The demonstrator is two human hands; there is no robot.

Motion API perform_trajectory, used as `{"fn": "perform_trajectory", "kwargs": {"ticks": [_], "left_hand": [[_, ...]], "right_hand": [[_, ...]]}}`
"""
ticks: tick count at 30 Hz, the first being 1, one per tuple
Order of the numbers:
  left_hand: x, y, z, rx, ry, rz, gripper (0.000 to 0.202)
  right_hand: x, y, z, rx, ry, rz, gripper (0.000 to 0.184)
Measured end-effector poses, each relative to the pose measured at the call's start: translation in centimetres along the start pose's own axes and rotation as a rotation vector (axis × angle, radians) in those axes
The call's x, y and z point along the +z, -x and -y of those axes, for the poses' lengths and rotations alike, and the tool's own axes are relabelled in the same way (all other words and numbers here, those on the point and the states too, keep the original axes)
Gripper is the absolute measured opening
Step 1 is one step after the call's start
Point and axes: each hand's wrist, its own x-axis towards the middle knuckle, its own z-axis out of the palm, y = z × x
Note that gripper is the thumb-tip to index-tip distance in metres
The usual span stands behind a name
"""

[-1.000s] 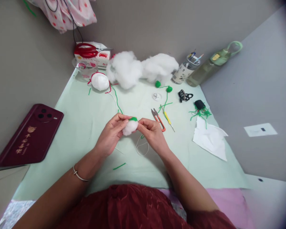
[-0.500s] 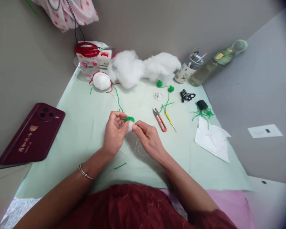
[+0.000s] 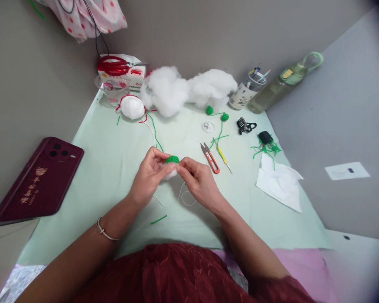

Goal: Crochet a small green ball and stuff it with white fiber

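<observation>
Between my two hands is a small green crochet piece [image 3: 172, 159] with a fluffy white part, seemingly stuffing [image 3: 169, 174], below it. My left hand [image 3: 150, 174] is closed around its left side, with the thumb across the white part. The fingertips of my right hand [image 3: 197, 181] pinch at the right edge of the piece; whether a needle is among them cannot be made out. A thin white thread [image 3: 186, 203] loops on the table below my hands. To the right lie orange thread snips [image 3: 211, 158] and a yellow crochet hook [image 3: 222, 155].
White stuffing [image 3: 166, 90] is heaped at the back, beside a white yarn ball [image 3: 132, 107] and red scissors [image 3: 113, 65]. A pen cup [image 3: 244, 94] and green bottle [image 3: 274, 90] stand back right. A dark red phone [image 3: 39, 179] lies left; a hair clip [image 3: 245, 126] and tissue [image 3: 279, 181] lie right.
The green piece has turned in my hands, showing more green on top. My left thumb now lies across the white part. The whole view has shifted slightly.
</observation>
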Motion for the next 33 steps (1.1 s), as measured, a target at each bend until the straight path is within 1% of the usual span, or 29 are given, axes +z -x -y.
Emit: {"fn": "perform_trajectory", "kwargs": {"ticks": [3, 7, 9, 11, 13, 15, 16, 17, 18, 19, 20, 21, 23, 25, 28, 31, 33], "left_hand": [[0.2, -0.2, 0.5, 0.022, -0.02, -0.078, 0.028], [0.7, -0.1, 1.2, 0.057, -0.054, -0.212, 0.02], [0.7, -0.1, 1.3, 0.058, -0.053, -0.242, 0.017], [0.5, -0.1, 1.3, 0.048, -0.035, -0.229, 0.016], [0.3, -0.2, 1.0, 0.041, -0.01, -0.202, 0.018], [0.1, -0.3, 0.6, 0.045, 0.014, -0.184, 0.024], [0.0, -0.3, 0.4, 0.052, 0.021, -0.178, 0.026], [0.0, -0.3, 0.2, 0.061, 0.023, -0.176, 0.027], [0.0, -0.3, 0.0, 0.073, 0.018, -0.176, 0.027], [0.0, -0.2, -0.1, 0.084, 0.007, -0.177, 0.026], [0.1, -0.1, -0.2, 0.095, -0.009, -0.181, 0.024], [0.2, 0.0, -0.3, 0.102, -0.028, -0.184, 0.022], [0.2, 0.2, -0.5, 0.105, -0.067, -0.192, 0.018], [0.3, 0.3, -0.5, 0.098, -0.096, -0.199, 0.016], [0.3, 0.4, -0.6, 0.072, -0.107, -0.195, 0.016], [0.4, 0.5, -0.7, 0.029, -0.087, -0.165, 0.017], [0.4, 0.5, -0.7, 0.008, -0.072, -0.147, 0.018]], "right_hand": [[0.3, 0.4, 0.3, -0.034, 0.095, 0.041, 0.025], [2.0, 0.9, 0.5, -0.035, 0.179, 0.054, 0.02], [2.8, 0.9, 0.4, -0.036, 0.193, 0.053, 0.02], [2.9, 0.7, 0.3, -0.049, 0.192, 0.065, 0.022], [1.9, 0.3, -0.1, -0.094, 0.159, 0.107, 0.024], [-0.1, -0.2, -0.8, -0.161, 0.115, 0.118, 0.026], [-1.3, -0.5, -1.3, -0.165, 0.133, 0.063, 0.028], [-2.7, -0.7, -1.9, -0.136, 0.199, -0.055, 0.03], [-4.0, -1.0, -2.6, -0.074, 0.312, -0.2, 0.03], [-5.1, -1.2, -3.3, 0.027, 0.469, -0.292, 0.029], [-6.2, -1.4, -4.1, 0.157, 0.639, -0.335, 0.03], [-7.0, -1.6, -4.8, 0.278, 0.79, -0.346, 0.033], [-7.9, -1.7, -5.9, 0.352, 0.86, -0.331, 0.035], [-8.2, -1.8, -6.6, 0.376, 0.876, -0.309, 0.039], [-8.5, -1.8, -6.9, 0.389, 0.897, -0.27, 0.039], [-9.0, -1.7, -6.6, 0.398, 0.935, -0.233, 0.032], [-9.4, -1.3, -6.0, 0.413, 0.976, -0.235, 0.032]]}}
